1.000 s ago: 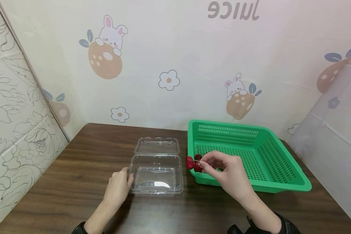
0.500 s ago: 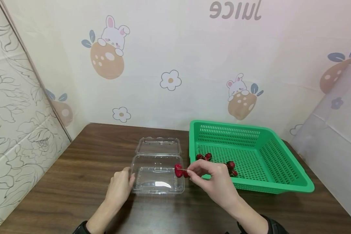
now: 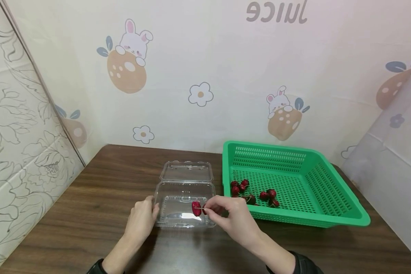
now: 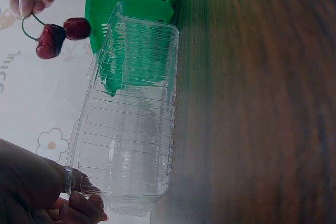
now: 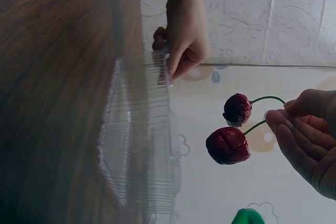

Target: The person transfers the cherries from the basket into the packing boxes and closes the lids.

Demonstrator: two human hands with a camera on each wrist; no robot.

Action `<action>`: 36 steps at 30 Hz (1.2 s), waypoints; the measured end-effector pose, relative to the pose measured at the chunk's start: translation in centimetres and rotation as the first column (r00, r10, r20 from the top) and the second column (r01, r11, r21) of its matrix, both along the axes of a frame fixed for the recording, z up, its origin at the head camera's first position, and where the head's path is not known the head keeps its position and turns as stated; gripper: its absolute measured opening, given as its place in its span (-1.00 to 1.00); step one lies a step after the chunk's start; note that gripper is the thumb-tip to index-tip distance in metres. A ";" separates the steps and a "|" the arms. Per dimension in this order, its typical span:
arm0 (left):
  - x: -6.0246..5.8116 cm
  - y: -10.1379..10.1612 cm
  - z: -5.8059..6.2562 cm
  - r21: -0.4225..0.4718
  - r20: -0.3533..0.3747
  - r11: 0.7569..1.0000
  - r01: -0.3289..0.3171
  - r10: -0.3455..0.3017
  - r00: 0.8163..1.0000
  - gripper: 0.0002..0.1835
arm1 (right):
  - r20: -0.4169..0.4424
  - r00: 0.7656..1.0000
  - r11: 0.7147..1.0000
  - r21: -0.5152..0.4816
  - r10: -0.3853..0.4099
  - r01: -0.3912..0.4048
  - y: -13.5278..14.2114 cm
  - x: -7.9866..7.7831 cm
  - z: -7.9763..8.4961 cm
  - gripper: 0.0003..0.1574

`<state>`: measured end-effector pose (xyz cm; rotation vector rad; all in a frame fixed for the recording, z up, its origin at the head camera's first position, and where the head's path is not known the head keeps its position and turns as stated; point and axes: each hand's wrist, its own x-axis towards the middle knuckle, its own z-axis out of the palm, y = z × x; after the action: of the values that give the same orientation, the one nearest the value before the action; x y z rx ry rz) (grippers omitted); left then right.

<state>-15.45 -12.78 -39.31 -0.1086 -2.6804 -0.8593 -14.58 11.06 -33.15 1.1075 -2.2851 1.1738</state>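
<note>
A clear plastic clamshell box (image 3: pixel 171 215) lies with its lid laid back on the table. My left hand (image 3: pixel 141 219) grips its left rim, thumb and fingers on either side of the wall, as the left wrist view shows. Over the right part of the box, my right hand (image 3: pixel 233 219) pinches green stems between thumb and fingertips. Dark red cherries (image 3: pixel 196 208) hang from those stems; the right wrist view shows two cherries (image 5: pixel 229 145) with wrinkled, glossy skin, apart from the box wall.
To the right stands a green perforated basket (image 3: pixel 311 220), with several cherries (image 3: pixel 239 187) in its near left part. The brown wooden table (image 3: pixel 123 167) meets a wall covering (image 3: pixel 205 125) printed with rabbits and flowers.
My right hand has carried the cherries leftward from the basket's left edge to above the box. Cherries in the basket that it covered now show. The left hand keeps its grip on the box.
</note>
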 end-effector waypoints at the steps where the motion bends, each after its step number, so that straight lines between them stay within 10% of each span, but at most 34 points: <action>1: 0.0 0.0 0.0 0.001 0.001 1.000 0.002 -0.002 1.000 -0.72 | 0.000 1.000 1.000 0.002 0.007 -0.007 -0.1 -0.1 -0.2 -0.91; 36: 0.0 0.0 0.0 -0.019 -0.011 1.000 -0.015 0.015 1.000 -0.74 | -0.089 0.995 0.960 0.272 -0.040 0.063 -2.5 -2.5 -4.6 -0.89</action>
<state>-15.49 -12.75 -39.28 -0.0968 -2.6768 -0.8260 -17.08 8.61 -37.79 1.1592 -2.4478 0.7902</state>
